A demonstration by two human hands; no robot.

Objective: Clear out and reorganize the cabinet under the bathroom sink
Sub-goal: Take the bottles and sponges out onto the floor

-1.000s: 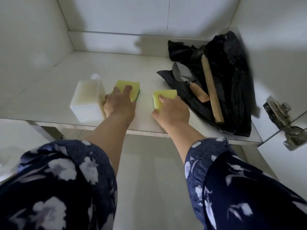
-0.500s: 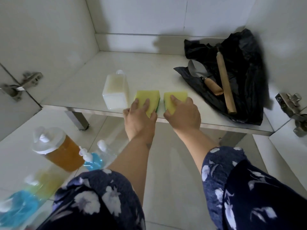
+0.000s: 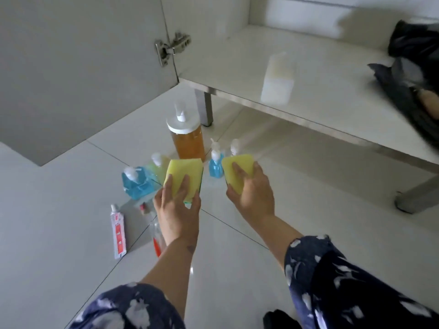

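Left hand [image 3: 177,211] gripped a yellow sponge [image 3: 184,176]; right hand [image 3: 253,194] gripped a second sponge [image 3: 237,172], both above floor bottles [image 3: 188,141]. Red tube [image 3: 118,231] print was unreadable. White container [image 3: 278,79] stood near the shelf [image 3: 332,74] edge; open tile lay rightward.

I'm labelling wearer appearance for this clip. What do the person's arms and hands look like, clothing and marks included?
Both forearms are bare below dark navy sleeves with a white floral print. The left hand and right hand wear no gloves or visible rings. A small dark mark shows on the left forearm near the wrist.
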